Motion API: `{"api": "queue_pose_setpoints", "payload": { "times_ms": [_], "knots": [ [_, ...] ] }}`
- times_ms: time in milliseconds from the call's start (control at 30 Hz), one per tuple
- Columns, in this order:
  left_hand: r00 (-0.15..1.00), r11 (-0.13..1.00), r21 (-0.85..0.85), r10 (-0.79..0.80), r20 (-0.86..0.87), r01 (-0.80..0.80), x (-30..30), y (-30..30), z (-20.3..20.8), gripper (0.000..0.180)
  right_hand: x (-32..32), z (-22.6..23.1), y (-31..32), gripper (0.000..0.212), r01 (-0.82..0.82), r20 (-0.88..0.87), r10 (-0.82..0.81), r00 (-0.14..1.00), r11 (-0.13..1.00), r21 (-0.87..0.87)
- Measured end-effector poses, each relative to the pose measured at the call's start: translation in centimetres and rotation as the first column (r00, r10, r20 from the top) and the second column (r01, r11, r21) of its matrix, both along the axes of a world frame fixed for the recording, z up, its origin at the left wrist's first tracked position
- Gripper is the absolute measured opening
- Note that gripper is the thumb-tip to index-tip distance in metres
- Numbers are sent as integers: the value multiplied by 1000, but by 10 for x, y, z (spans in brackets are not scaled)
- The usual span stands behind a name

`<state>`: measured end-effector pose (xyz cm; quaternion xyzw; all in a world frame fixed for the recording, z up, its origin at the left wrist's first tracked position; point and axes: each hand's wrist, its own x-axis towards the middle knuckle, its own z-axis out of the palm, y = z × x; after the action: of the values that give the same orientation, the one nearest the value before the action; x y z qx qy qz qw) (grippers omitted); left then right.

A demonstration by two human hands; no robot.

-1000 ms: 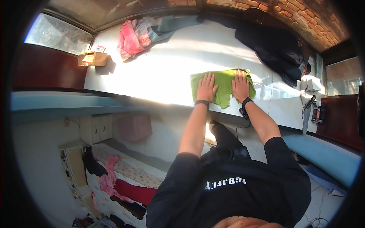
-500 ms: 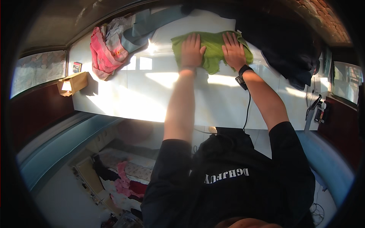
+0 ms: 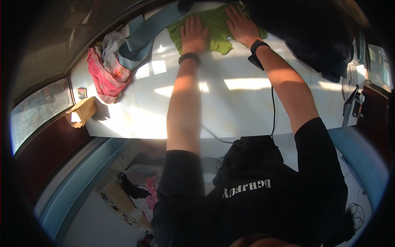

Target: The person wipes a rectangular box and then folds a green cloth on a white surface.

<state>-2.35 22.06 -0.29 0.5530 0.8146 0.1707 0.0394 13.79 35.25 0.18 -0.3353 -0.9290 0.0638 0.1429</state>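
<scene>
A green cloth (image 3: 216,33) with a ragged near edge lies spread over the far part of the white table. My left hand (image 3: 193,35) is flat on its left portion, fingers stretched away from me. Toward the cloth's right end rests my right hand (image 3: 242,27), palm down with the fingers extended. Neither hand is closed around the fabric. Both wrists wear dark bands, and a black cable (image 3: 273,111) hangs from the device at the right wrist. The cloth's far edge sits close to the top of the picture.
To the left on the white table (image 3: 230,109) lie a pink-and-white cloth (image 3: 108,76), a grey-blue strap (image 3: 144,41) and a small cardboard box (image 3: 82,111). Dark fabric (image 3: 302,37) is heaped at the far right. Small dark items (image 3: 360,103) lie by the right edge.
Both hands and the green cloth have shifted away from me across the table, with the palms still flat. The view has tilted, lowering the left side in the picture and raising the right.
</scene>
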Motion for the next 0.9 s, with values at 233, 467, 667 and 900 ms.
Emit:
{"api": "queue_pose_setpoints", "payload": {
  "times_ms": [233, 467, 667, 900],
  "knots": [
    [999, 999, -42, 10, -48, -12, 36, -53, 4, 64, 33, -4, -40, 51, -3, 54, -4, 999, 991, 131],
    [1000, 995, -104, -8, -16, 6, 83, -157, 3, 66, 86, 8, -152, 51, -10, 77, 8, 997, 1000, 23],
    [992, 987, -156, -58, -108, 41, 129, -249, 0, 62, 125, 5, -241, 52, 20, 79, -17, 997, 999, -46],
    [989, 991, -118, -40, 144, 58, 145, -302, 10, 64, 140, 0, -301, 54, 68, 78, -62, 995, 995, -74]
  ]
}}
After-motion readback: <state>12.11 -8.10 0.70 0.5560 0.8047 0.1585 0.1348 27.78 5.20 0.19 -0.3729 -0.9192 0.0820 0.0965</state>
